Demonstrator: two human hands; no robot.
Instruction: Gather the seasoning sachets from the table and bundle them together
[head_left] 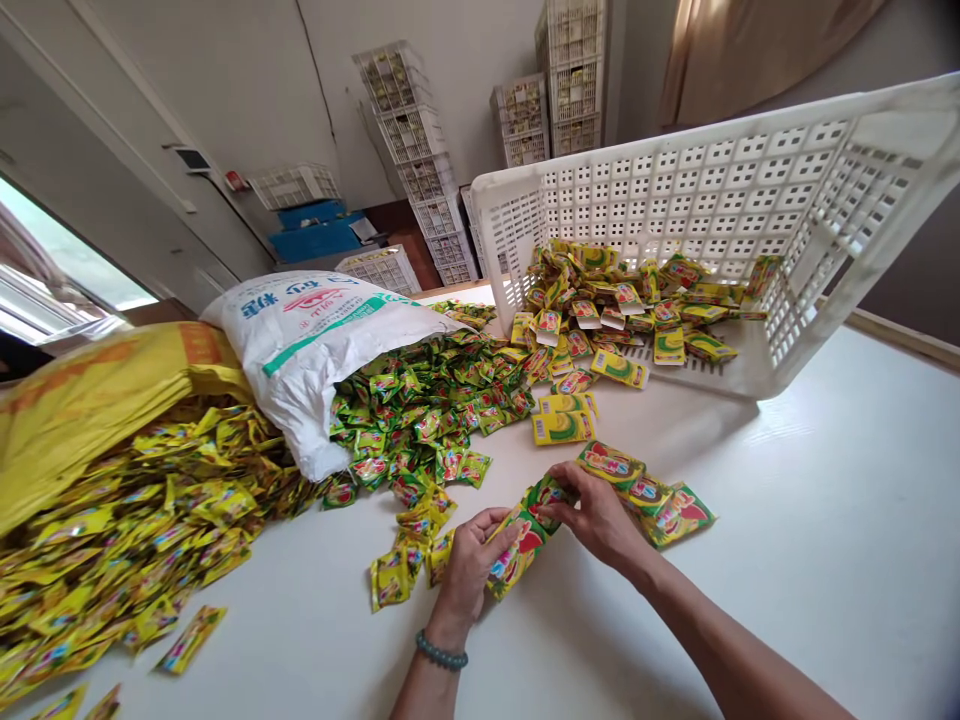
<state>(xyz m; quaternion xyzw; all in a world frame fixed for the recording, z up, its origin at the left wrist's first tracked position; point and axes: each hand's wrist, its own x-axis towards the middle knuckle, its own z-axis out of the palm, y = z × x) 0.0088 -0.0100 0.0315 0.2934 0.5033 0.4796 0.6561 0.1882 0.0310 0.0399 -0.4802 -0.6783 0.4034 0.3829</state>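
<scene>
My left hand (471, 562), with a beaded bracelet at the wrist, is closed around a small flat yellow-and-green cardboard box (516, 562) held at a slant above the table. At the box's upper end, my right hand (596, 515) pinches a green sachet (546, 494). Whether the sachet is partly inside the box is hard to make out. Just right of my right hand lie several printed packs (679, 512) in green, yellow and red. Loose yellow sachets (391, 578) lie beside my left hand. Beyond my hands are two flat yellow boxes (564, 427).
A white sack (300, 325) spills green sachets (427, 400); a yellow sack (112, 375) spills yellow ones (150, 520). At the right, a tipped white plastic crate (675, 150) holds many small boxes (600, 300). Stacked crates (427, 180) stand by the wall.
</scene>
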